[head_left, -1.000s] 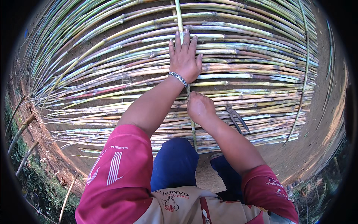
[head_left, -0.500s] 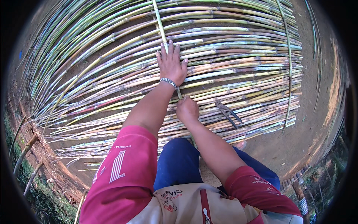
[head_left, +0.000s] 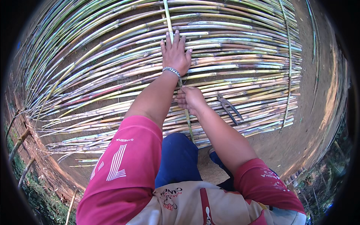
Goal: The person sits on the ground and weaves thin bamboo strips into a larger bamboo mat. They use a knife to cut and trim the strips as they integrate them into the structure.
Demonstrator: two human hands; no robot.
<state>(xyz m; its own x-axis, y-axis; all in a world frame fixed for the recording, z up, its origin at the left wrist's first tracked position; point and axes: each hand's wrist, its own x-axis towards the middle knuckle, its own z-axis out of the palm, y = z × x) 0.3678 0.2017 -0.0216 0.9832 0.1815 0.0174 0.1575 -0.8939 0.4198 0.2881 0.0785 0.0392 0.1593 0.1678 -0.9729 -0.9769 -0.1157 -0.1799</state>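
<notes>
Long jointed canes [head_left: 240,60] in green, tan and purplish tones lie side by side in a wide mat on the ground. A pale green cross cane [head_left: 168,17] runs over them, away from my knees. My left hand [head_left: 175,56], with a chain bracelet at the wrist, lies flat over this cross cane, fingers spread. Just nearer, my right hand [head_left: 192,100] has its fingers curled by the same cane, thumb and forefinger drawn together. Whatever lies between those fingertips is too small to name. Metal pincers [head_left: 228,108] rest on the canes to the right of that hand.
Another cross cane [head_left: 289,63] spans the mat near its right end. Loose thin rods [head_left: 317,56] lie on bare soil [head_left: 279,148] farther right. At the lower left, wooden stakes [head_left: 19,144] stand along an earth edge with greenery beyond.
My right hand has risen slightly and turned, its fist loosening into curled fingers with thumb and forefinger together. My left hand stays flat on the cross cane. The view has shifted a little.
</notes>
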